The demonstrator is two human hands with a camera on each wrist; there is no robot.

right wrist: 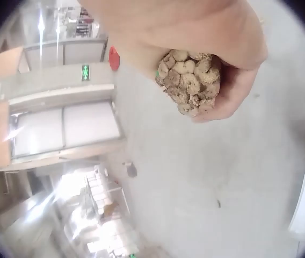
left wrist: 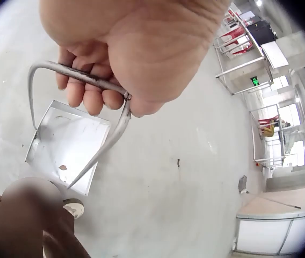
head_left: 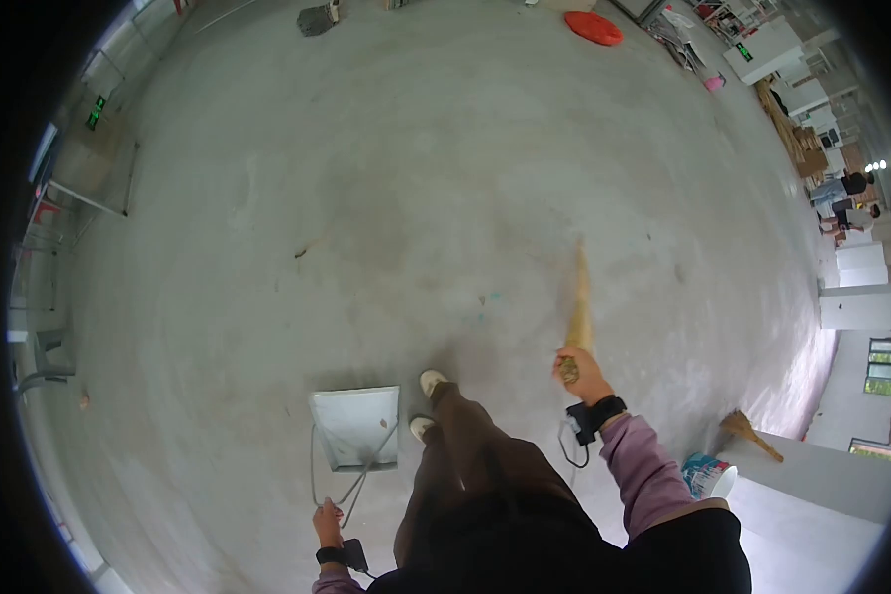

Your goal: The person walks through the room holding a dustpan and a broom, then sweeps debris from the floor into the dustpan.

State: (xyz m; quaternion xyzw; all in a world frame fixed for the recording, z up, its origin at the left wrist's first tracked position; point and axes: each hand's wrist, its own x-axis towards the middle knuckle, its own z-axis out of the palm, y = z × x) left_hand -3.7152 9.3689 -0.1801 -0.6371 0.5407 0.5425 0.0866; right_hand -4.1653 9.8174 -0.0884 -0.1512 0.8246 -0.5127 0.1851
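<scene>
The broom (head_left: 581, 315) pointed forward over the floor (head_left: 416, 218), gripped near its butt (right wrist: 190, 83) by the right hand (head_left: 586, 376); the left hand (head_left: 329, 525) held the dustpan (head_left: 351, 416), fingers curled round its handle (left wrist: 88, 79). Tilting might have spilled the scrap (head_left: 383, 424) (a leaf, perhaps).

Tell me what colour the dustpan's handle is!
The dustpan's handle is grey. It shows best in the left wrist view.
</scene>
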